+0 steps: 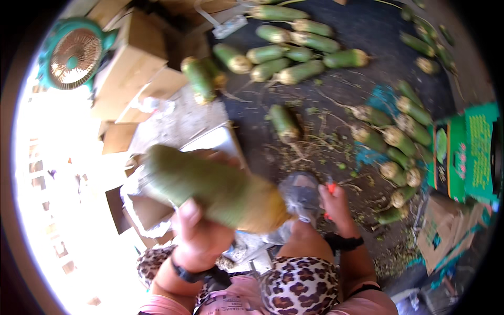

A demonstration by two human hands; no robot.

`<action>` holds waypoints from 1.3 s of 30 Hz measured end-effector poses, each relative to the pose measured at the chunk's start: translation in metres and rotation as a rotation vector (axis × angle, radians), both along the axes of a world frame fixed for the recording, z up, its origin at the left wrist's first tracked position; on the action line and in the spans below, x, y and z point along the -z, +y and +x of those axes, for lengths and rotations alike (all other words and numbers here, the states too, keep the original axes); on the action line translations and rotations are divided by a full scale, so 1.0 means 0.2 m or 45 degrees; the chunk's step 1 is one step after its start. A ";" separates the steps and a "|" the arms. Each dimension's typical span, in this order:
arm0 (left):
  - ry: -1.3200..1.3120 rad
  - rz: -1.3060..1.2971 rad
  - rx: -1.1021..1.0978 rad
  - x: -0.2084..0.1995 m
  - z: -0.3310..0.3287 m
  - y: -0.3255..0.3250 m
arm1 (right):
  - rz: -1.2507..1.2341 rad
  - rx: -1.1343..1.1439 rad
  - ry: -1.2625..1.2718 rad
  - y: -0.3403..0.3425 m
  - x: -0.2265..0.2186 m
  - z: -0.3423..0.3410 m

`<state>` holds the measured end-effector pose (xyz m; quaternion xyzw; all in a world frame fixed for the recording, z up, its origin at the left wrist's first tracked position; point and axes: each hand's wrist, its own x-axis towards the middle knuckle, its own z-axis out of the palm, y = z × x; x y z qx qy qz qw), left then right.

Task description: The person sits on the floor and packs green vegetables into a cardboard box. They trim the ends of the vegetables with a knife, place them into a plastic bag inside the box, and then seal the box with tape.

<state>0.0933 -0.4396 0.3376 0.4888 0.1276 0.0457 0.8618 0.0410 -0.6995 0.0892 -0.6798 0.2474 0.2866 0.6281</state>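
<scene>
A large green radish (210, 189), yellowish at its root end, lies in my left hand (202, 236), whose thumb and fingers are wrapped round it. It is held tilted above my lap, its root end toward the right, slightly blurred. My right hand (337, 205) is closed on a small tool with red-orange handles (330, 188), beside my right shoe; its working end is too small to make out. A single radish (284, 124) with thin roots lies on the dark ground just beyond my feet.
Several radishes (310, 72) lie at the far side, and more are heaped at the right (399, 139) by a green box (462, 152). Trimmed roots and leaf scraps litter the dark mat (252, 113). Cardboard boxes (128, 68) and a green fan (73, 55) stand at the left.
</scene>
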 end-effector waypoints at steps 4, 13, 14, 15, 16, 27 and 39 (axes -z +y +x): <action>-0.424 0.503 -0.113 -0.33 -0.24 0.53 | -0.116 0.021 -0.099 -0.03 0.00 -0.04; 0.387 1.587 0.969 -0.20 -0.26 1.20 | -0.126 -0.168 -0.132 0.16 -0.09 0.00; 0.440 1.609 1.048 -0.12 -0.20 1.17 | -0.148 -0.160 -0.131 0.15 -0.09 0.00; 0.454 1.633 1.098 -0.04 -0.17 1.16 | -0.158 -0.170 -0.123 0.15 -0.09 0.00; 0.462 1.662 1.156 0.03 -0.13 1.17 | -0.166 -0.171 -0.115 0.17 -0.09 0.00; 0.791 0.715 0.722 0.72 -0.29 1.40 | -0.584 -0.318 -0.417 0.09 -0.06 -0.07; 0.815 1.395 0.896 0.64 -0.30 1.34 | -0.657 -0.355 -0.237 0.07 0.01 -0.17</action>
